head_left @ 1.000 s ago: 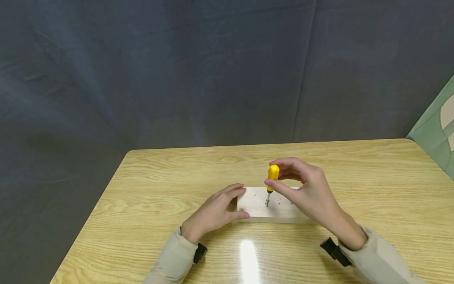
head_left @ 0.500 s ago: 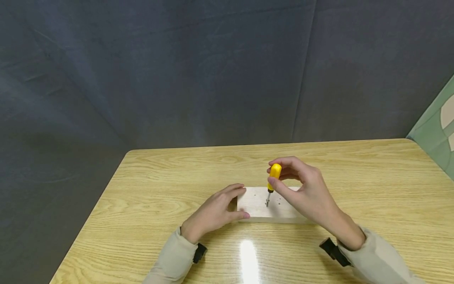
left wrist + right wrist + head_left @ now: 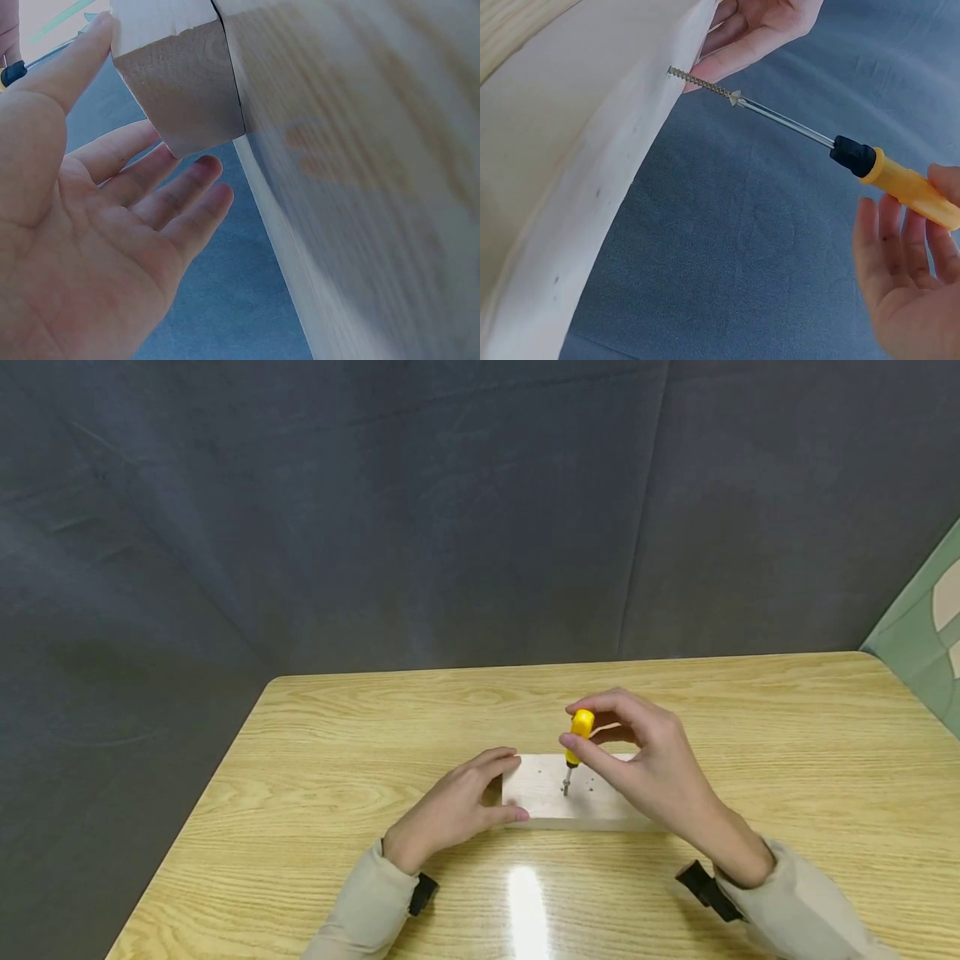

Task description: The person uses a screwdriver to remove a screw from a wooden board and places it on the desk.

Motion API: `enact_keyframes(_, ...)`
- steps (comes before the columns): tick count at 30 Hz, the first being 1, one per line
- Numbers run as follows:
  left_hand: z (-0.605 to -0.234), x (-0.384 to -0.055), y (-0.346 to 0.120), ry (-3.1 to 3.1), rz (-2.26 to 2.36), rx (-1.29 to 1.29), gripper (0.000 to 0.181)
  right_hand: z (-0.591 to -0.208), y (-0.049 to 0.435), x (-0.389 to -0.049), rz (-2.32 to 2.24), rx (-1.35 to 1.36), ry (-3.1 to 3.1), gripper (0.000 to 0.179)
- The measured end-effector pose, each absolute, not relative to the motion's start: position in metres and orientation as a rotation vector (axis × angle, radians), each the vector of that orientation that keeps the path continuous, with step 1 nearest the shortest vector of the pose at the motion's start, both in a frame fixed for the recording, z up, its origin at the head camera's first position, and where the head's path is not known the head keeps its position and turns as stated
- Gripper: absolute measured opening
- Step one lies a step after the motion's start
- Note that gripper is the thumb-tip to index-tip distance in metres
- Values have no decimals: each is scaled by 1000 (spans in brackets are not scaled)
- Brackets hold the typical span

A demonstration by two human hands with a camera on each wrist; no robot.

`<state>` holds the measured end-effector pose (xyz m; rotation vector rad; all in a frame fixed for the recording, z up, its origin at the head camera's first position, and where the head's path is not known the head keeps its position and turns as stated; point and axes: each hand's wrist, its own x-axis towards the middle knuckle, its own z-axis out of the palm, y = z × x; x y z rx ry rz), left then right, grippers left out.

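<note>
In the head view my right hand (image 3: 660, 768) pinches the yellow handle of a screwdriver (image 3: 581, 727) between thumb and fingers. The tool leans slightly to the right above a pale wooden block (image 3: 534, 795). Seen from the right wrist, the screwdriver's shaft (image 3: 787, 121) meets the head of a long screw (image 3: 701, 82). That screw's point is in the block's face, with most of its thread outside. My left hand (image 3: 453, 810) holds the block's left end, thumb on the near side and fingers on the far side. The left wrist view shows the end face (image 3: 184, 86) between them.
The block lies on a wood-grain table (image 3: 360, 735). Several small dark holes or marks dot its top. A dark cloth (image 3: 450, 527) hangs behind the table, and a green patterned surface (image 3: 922, 618) shows at the far right.
The screwdriver's handle has tipped slightly to the right, and my right thumb and fingers have shifted back and forth on it. The left hand and block have stayed in place.
</note>
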<state>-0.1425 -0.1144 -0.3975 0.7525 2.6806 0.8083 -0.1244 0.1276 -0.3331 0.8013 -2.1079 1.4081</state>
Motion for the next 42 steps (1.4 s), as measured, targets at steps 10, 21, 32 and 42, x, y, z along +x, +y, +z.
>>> enact_keyframes(10,-396,-142,-114,2667,817,746,76,-333,129,-125,1373,798,-2131,41)
enact_keyframes(21,-396,-143,-114,2675,809,751,77,-333,129,-125,1352,763,-2192,29)
enact_keyframes(32,-396,-142,-114,2671,813,743,77,-334,129,-125,1362,768,-2233,34)
enact_keyframes(42,-397,-142,-115,2676,815,743,76,-335,128,-126,1379,766,-2236,35)
